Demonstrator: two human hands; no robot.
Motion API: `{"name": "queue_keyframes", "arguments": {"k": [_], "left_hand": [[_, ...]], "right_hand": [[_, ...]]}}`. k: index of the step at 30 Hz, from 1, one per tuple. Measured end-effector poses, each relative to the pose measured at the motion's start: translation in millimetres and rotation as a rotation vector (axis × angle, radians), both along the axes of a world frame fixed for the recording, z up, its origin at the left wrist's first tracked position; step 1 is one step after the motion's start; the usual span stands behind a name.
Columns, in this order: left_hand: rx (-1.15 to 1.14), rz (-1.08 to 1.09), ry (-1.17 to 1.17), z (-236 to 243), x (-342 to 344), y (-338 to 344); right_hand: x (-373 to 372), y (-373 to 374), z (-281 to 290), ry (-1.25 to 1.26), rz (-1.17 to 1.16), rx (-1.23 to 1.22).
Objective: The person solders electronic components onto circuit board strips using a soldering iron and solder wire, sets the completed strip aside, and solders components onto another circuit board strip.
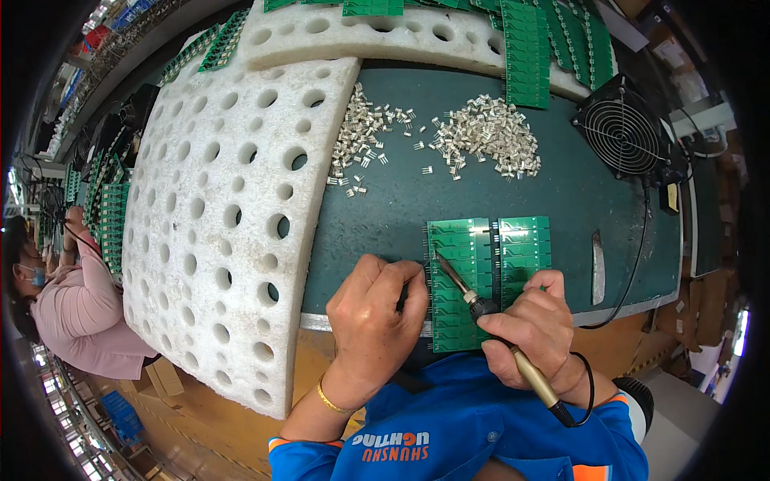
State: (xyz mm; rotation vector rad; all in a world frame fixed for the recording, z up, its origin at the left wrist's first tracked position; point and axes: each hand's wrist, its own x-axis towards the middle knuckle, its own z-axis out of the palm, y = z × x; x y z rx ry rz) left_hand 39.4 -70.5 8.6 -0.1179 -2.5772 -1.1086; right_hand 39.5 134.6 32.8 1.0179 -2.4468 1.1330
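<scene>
My right hand (529, 325) is closed around a soldering iron (535, 377) with a gold-coloured handle and a black cord. Its thin tip points up and left, over the left green circuit board panel (453, 309), near that panel's upper left edge. My left hand (375, 309) is closed beside the same edge, fingertips pinched together; whatever lies between them is too small or hidden to make out. Small pins stick out along this edge. A second green circuit board panel (523, 250) lies just to the right, partly covered by my right hand.
Two heaps of small white pinned connectors (485, 138) lie beyond the boards. A perforated white foam sheet (208, 216) stands at left. A black fan (624, 132), its cable and a flat metal strip (597, 268) are at right. Another person (88, 309) sits far left.
</scene>
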Motion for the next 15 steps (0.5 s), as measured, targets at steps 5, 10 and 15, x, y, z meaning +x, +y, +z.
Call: {"name": "queue_keyframes", "arguments": {"k": [5, 10, 15], "left_hand": [[0.006, -0.001, 0.002, -0.3, 1.2, 0.0], [0.011, -0.005, 0.006, -0.7, 1.9, -0.5], [0.026, -0.01, -0.002, -1.0, 2.6, -0.3]], "right_hand": [[2.6, 0.3, 0.2, -0.009, -0.003, -0.002], [6.1, 2.2, 1.8, -0.027, 0.006, 0.036], [7.4, 1.5, 0.9, -0.014, 0.002, 0.038]]}}
